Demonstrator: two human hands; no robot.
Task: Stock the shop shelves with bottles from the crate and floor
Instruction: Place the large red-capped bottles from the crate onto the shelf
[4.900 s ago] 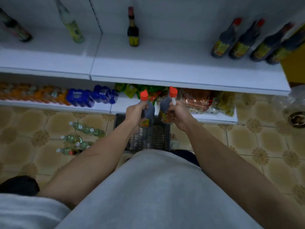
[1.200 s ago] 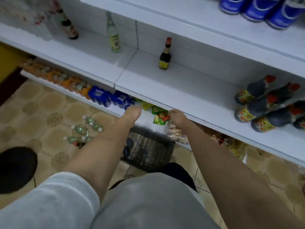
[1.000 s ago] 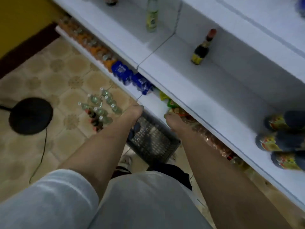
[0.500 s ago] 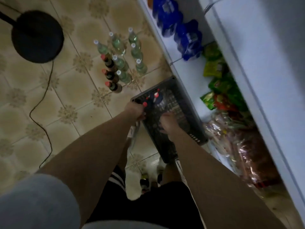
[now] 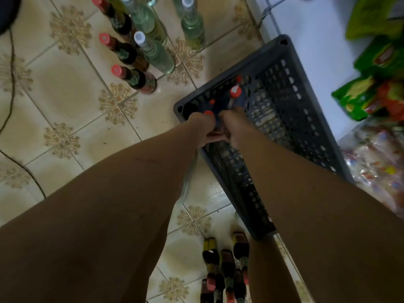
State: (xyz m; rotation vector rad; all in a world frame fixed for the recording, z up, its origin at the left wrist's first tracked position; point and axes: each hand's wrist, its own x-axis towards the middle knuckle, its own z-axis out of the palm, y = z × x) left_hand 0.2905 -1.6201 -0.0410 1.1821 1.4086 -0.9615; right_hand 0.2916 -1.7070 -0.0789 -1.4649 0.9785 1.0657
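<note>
Both hands are reaching into the crate (image 5: 306, 101) on the floor. Left hand (image 5: 204, 130) and right hand (image 5: 235, 125) are curling around red-capped bottles (image 5: 235, 92) in its near corner; exact grip unclear.

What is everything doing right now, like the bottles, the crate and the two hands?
crate: on the floor, nearly empty
red-capped bottles in the crate: upright, bunched in one corner
left hand: inside the crate, at a red cap
right hand: inside the crate, grip unclear
clear bottles: standing on the floor
dark bottles: standing beside them
</note>
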